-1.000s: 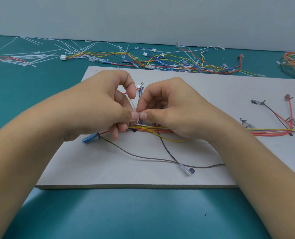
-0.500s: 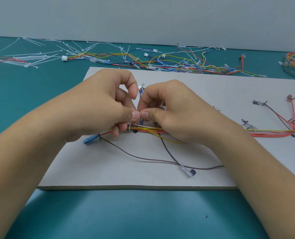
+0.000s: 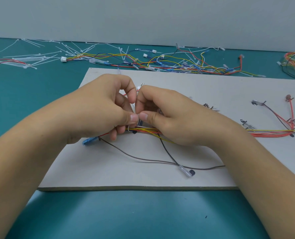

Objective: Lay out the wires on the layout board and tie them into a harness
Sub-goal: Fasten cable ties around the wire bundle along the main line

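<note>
Our left hand [image 3: 100, 114] and right hand [image 3: 171, 118] meet thumb to thumb above the layout board [image 3: 108, 169], fingers curled, both pinching a white tie [image 3: 129, 128] at the wire bundle [image 3: 148, 130]. The bundle lies across the board's middle and runs off to the right. Loose wires [image 3: 160, 62] and spare ties [image 3: 31, 57] litter the teal table [image 3: 31, 100] behind.

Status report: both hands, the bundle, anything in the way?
Left hand, right hand: both pinch white tie at bundle on board. Whether tie is closed: cannot tell. Brown wire loose in front, not blocking.
</note>
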A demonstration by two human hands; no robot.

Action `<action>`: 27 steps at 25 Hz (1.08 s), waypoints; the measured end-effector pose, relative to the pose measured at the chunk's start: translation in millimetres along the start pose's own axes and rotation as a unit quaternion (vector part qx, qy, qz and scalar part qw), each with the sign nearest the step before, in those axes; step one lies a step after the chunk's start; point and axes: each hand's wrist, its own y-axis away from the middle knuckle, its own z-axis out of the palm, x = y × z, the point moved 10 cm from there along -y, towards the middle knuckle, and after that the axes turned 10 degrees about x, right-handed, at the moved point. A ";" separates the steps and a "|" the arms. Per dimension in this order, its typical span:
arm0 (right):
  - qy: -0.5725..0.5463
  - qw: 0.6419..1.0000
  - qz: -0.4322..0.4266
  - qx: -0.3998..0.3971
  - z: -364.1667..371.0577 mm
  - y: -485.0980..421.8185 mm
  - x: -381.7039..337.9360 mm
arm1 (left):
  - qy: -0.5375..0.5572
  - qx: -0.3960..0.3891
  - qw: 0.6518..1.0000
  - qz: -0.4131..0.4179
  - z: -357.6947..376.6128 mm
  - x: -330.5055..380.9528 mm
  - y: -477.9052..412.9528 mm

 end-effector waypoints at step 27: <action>0.020 0.999 0.045 -0.008 -4.0 3.4 7.7 | -0.057 0.000 0.998 0.009 -3.2 4.0 0.4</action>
